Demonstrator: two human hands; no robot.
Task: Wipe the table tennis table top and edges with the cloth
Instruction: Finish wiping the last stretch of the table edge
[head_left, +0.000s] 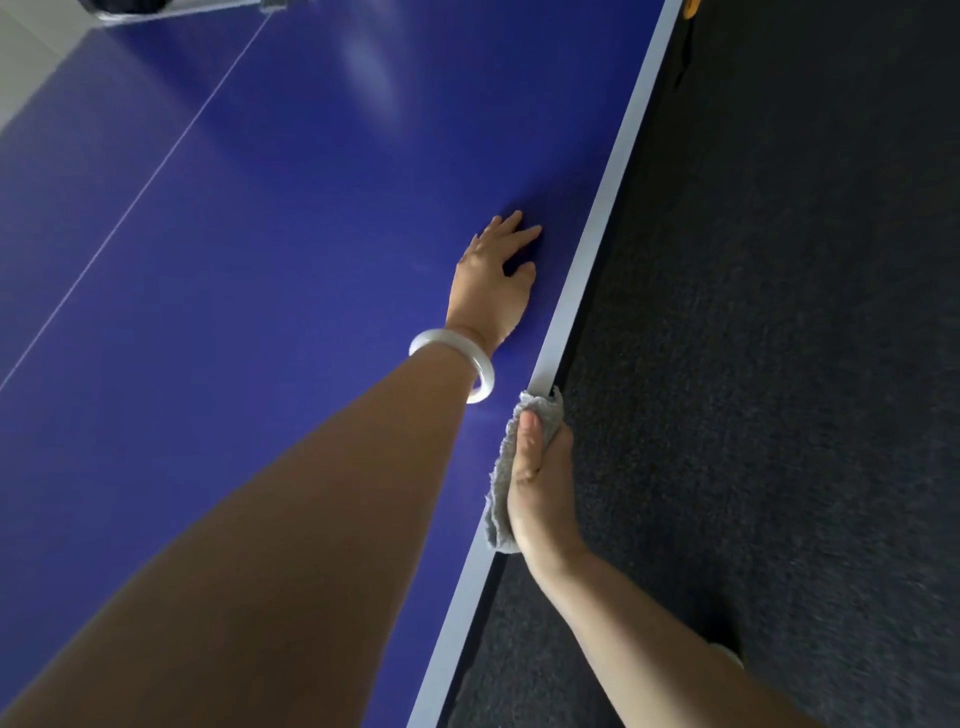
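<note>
The blue table tennis table top (270, 249) fills the left and middle of the view, with a white edge stripe (613, 197) running diagonally along its right side. My left hand (496, 283) rests flat on the blue surface close to that stripe, fingers spread, a white bangle on the wrist. Nearer to me, my right hand (540, 483) grips a grey cloth (501, 478) wrapped over the table's edge, thumb on top of the cloth and fingers hidden below the rim.
Dark carpet floor (779, 364) lies to the right of the table. A thin white centre line (156, 171) crosses the top. A net post or clamp (182, 8) shows at the far upper left, and an orange object (691, 6) at the top right.
</note>
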